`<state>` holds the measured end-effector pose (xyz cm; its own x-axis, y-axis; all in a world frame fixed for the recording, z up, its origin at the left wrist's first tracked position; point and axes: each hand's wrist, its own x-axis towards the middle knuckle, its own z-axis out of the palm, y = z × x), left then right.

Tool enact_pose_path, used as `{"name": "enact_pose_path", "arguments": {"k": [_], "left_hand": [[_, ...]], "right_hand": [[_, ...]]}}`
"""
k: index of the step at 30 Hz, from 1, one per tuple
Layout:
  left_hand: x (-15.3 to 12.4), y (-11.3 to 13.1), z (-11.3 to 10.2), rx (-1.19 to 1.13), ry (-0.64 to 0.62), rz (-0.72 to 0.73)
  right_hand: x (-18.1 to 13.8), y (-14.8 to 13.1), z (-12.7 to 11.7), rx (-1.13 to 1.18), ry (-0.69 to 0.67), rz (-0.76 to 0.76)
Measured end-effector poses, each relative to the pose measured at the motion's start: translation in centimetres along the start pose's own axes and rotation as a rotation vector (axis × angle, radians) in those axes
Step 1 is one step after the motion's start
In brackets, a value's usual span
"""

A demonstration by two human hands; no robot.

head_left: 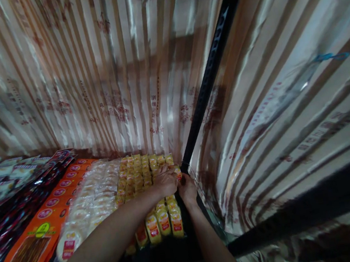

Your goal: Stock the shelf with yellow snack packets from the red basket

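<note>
Yellow wrapped packet (178, 173) between left hand (166, 181) and right hand (187, 188).
Fingers of both bend in close around it; how tightly either grips, I cannot tell. Just beyond them stands a black post (201, 97); left and below, yellow rows (137, 176); farther left, white packets (97, 190), orange packs (57, 202); behind, striped sheeting (121, 69).

Small yellow packets (164, 223) in shiny wrappers stand in close rows in the lower middle of the frame, red labels showing on the front ones. Another packet (178, 172), partly hidden, sits at their right edge, just below centre.
</note>
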<state>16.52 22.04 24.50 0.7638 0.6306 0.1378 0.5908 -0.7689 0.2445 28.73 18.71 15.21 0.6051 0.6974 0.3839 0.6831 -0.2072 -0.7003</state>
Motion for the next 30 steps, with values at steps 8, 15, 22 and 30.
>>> {"name": "enact_pose_path", "arguments": {"k": [8, 15, 22, 30], "left_hand": [[0.4, -1.2, 1.4, 0.004, 0.040, 0.000], [0.7, -1.7, 2.0, -0.005, 0.046, 0.006], [1.2, -2.1, 3.1, -0.021, 0.057, -0.023], [1.4, -2.2, 3.3, -0.028, 0.038, -0.035]], "right_hand": [[0.6, 0.5, 1.9, -0.003, -0.016, 0.008], [0.2, 0.5, 1.8, -0.006, -0.022, -0.007], [0.0, 0.2, 1.8, -0.013, -0.031, -0.018], [0.1, 1.2, 2.5, 0.031, -0.006, -0.022]]}}
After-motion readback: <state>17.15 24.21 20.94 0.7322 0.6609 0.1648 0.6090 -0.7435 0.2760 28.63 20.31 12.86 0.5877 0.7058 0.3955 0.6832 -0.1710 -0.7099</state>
